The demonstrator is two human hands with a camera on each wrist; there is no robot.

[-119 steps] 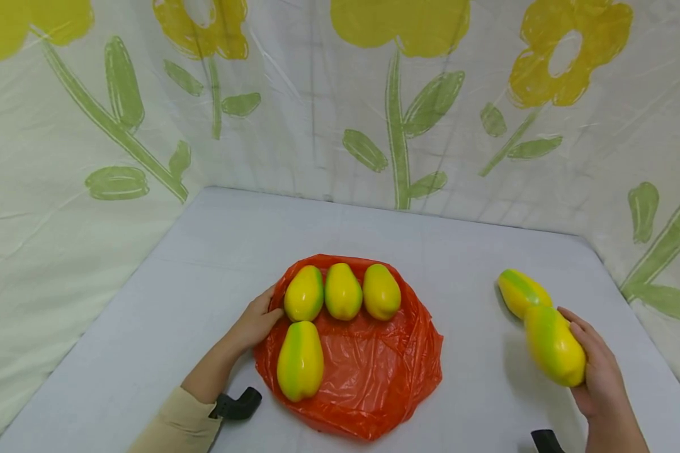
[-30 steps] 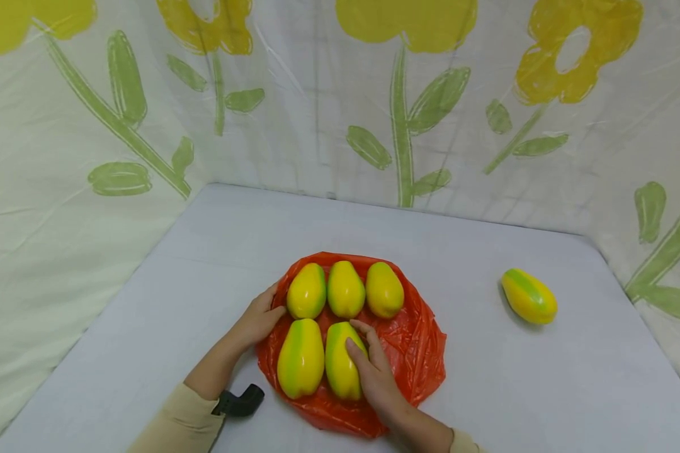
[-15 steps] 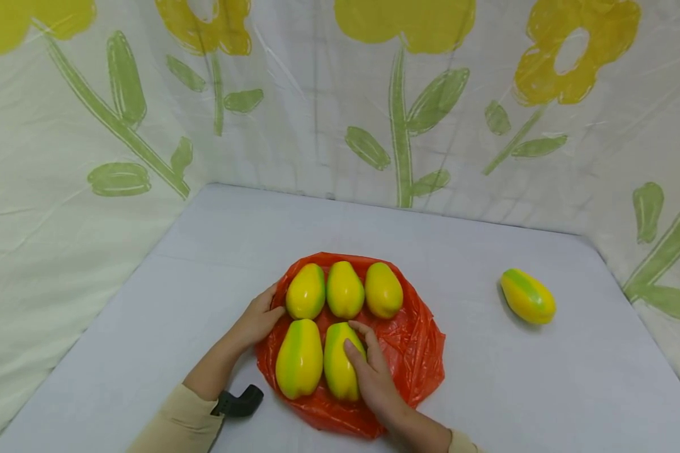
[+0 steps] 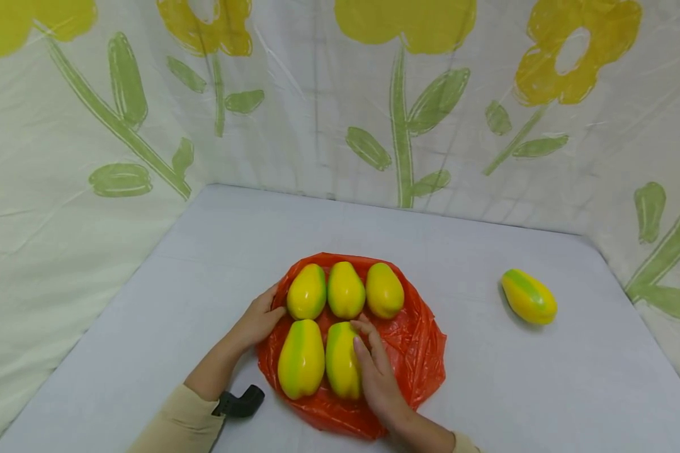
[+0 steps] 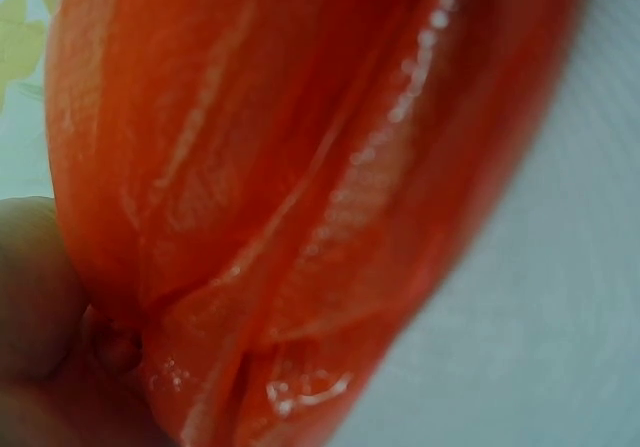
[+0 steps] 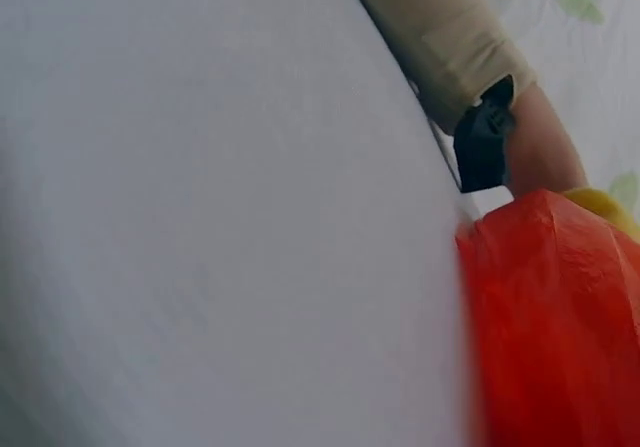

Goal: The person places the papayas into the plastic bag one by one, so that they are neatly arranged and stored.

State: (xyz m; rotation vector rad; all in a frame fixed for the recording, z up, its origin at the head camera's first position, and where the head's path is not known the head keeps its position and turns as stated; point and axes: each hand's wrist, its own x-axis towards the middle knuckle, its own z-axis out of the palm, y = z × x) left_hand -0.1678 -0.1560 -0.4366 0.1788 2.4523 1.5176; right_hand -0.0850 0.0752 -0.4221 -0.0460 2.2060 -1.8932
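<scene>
A red plastic bag (image 4: 368, 371), its rim rolled wide, stands on the table with several yellow-green papayas inside. Three sit in the far row, such as the middle papaya (image 4: 345, 290); two lie in the near row, the left papaya (image 4: 301, 360) and the right papaya (image 4: 342, 362). My left hand (image 4: 259, 322) grips the bag's left rim, thumb inside; the left wrist view shows the red film (image 5: 260, 187) close up beside the thumb. My right hand (image 4: 376, 374) is inside the bag against the right side of the near-right papaya, fingers loosely bent, thumb at its edge.
One more papaya (image 4: 529, 297) lies on the white table (image 4: 476, 390) to the right of the bag. A flower-printed curtain (image 4: 294, 113) hangs behind and along the sides. A black wrist mount (image 4: 240, 401) sits at the left cuff.
My right hand brought a papaya from the right side of the table into the bag's near row. Within the last half second its thumb and fingers loosened from it. The left hand stayed put.
</scene>
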